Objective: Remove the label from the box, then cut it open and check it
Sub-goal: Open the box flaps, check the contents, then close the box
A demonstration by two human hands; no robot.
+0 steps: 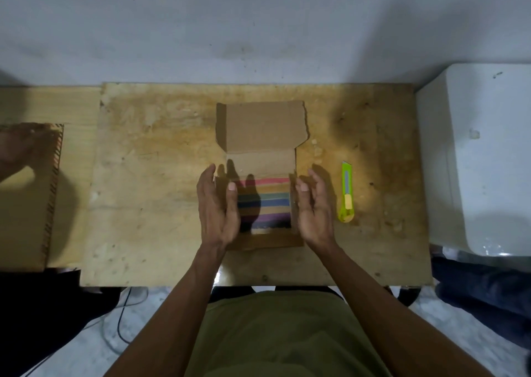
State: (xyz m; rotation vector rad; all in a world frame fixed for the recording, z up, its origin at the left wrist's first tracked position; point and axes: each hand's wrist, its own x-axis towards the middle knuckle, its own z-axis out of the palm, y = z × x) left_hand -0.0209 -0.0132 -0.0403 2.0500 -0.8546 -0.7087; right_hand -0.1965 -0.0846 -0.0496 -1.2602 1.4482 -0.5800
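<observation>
Box (260, 158) lid up — left hand (217, 207), right hand (314, 207) flank it, fingers relaxed.

The stained, yellowish plywood counter (161, 192) stands against a pale grey wall (258, 25) that carries dark specks near its upper left. At the left, a corrugated cardboard sheet (26, 204) lies flat, its fluted edge facing the counter; another person's hand (20, 146) rests on its far end. At the right, a white, round-cornered plastic cabinet (482, 152) stands just beside the counter. Below the counter's left corner, a dark cable (122, 322) lies on the speckled floor (94, 345).
</observation>
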